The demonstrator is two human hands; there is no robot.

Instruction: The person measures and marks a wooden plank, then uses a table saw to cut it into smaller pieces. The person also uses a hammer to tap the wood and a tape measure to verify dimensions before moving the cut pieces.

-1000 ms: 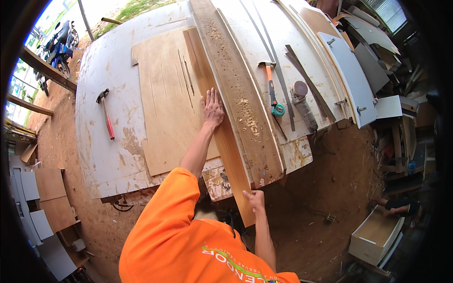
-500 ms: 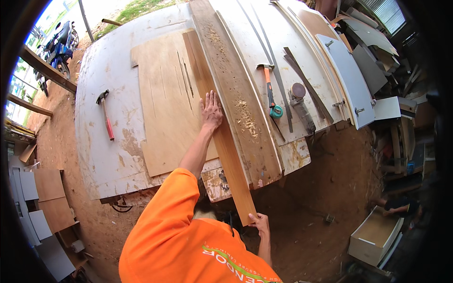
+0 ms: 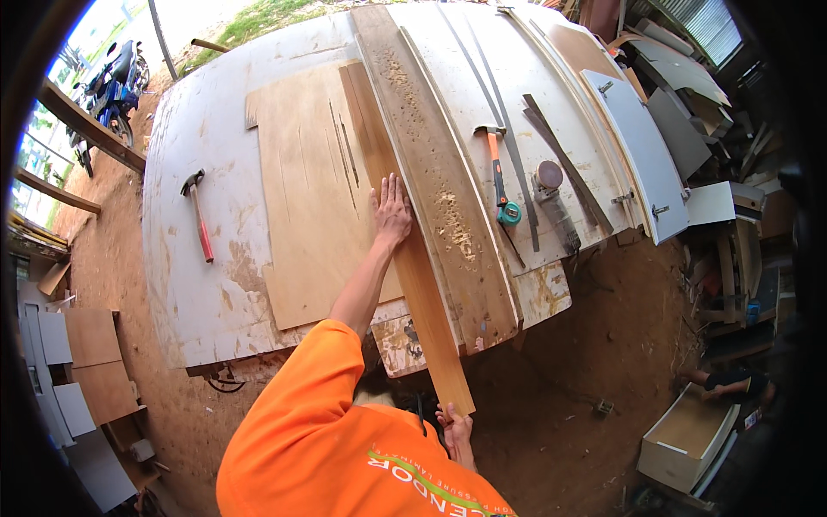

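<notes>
A long, narrow wooden plank (image 3: 422,297) lies lengthwise over a thin plywood sheet (image 3: 301,189), its near end jutting past the table edge. Flat on the plank's middle rests my left hand (image 3: 392,213), fingers stretched forward. My right hand (image 3: 457,432) grips the near end at its corner, the fingertips showing at its left side. Directly right of the plank runs a thicker, rough brown board (image 3: 435,181) with wood shavings on it.
A red-handled hammer (image 3: 198,215) lies at the left of the white worktable (image 3: 198,297). Right of the board are an orange-handled hammer (image 3: 494,164), a teal tape measure (image 3: 509,214), a power tool (image 3: 556,207) and dark strips. Another person's arm (image 3: 732,383) shows near an open box (image 3: 689,435).
My right hand has shifted from the right side of the plank's near end to its lower left corner. My left hand stays flat on the plank. The view has shifted slightly.
</notes>
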